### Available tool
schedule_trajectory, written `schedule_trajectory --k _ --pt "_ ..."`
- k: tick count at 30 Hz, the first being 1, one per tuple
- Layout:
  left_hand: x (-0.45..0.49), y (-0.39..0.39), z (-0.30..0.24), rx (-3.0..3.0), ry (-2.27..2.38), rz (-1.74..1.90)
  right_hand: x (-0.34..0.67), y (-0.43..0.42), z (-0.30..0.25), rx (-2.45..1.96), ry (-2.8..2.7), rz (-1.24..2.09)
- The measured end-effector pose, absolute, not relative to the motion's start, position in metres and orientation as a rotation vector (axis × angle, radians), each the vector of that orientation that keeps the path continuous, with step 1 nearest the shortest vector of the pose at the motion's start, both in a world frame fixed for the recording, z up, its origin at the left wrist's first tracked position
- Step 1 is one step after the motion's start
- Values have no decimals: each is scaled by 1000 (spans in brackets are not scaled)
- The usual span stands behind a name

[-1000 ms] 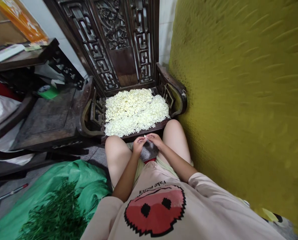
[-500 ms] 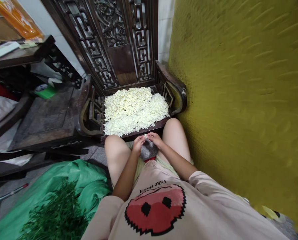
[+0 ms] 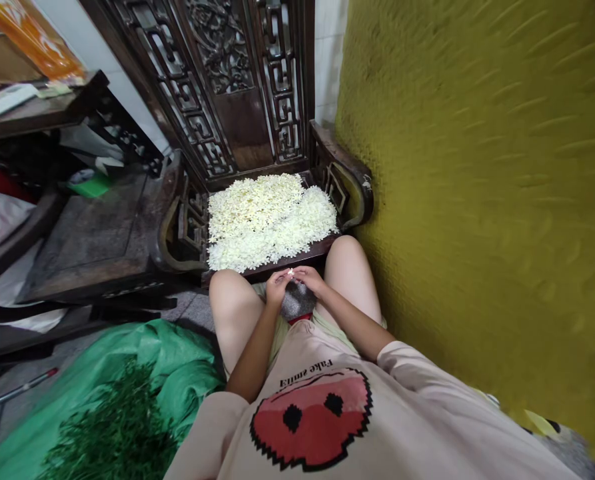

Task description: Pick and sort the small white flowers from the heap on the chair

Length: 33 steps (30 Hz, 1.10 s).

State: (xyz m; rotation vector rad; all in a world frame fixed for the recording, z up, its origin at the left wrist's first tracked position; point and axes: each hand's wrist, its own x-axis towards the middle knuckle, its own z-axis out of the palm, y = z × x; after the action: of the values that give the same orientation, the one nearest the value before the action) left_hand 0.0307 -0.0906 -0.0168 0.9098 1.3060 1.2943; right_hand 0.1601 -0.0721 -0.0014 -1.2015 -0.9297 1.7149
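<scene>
Between my knees, just in front of the chair seat, my two hands meet at one small white flower [image 3: 291, 273]. My left hand [image 3: 277, 288] pinches it from the left with bent fingers. From the other side, the fingertips of my right hand [image 3: 308, 279] close on the same flower. Parts of it are hidden by the fingers. Beyond the hands, a thick layer of loose white and cream flowers [image 3: 272, 220] covers the seat of a dark carved wooden chair [image 3: 242, 130].
Yellow textured matting [image 3: 477, 200] stands close on my right. To the left are another wooden chair [image 3: 92, 233] with a green container [image 3: 91, 185] on it, and a green sack [image 3: 187, 360] with leafy greens [image 3: 117, 427].
My hands stay in nearly the same place with the flower between the fingertips. Only the fingers have shifted slightly around it.
</scene>
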Motion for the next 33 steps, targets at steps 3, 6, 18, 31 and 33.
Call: schedule_trajectory --k 3,6,18,31,33 --pt "30 -90 -17 947 1349 1378 161 -72 -1 -1192 -977 1745" --pt "31 -89 -15 935 1333 1427 161 -73 -1 -1193 -991 1764" --pt "32 -89 -19 865 1333 1384 162 -73 3 -1249 -907 1750" --pt "32 -90 -18 853 1330 1400 163 -72 3 -1229 -913 1789" --pt "32 -90 -18 826 1323 1387 164 -72 3 -1235 -913 1791"
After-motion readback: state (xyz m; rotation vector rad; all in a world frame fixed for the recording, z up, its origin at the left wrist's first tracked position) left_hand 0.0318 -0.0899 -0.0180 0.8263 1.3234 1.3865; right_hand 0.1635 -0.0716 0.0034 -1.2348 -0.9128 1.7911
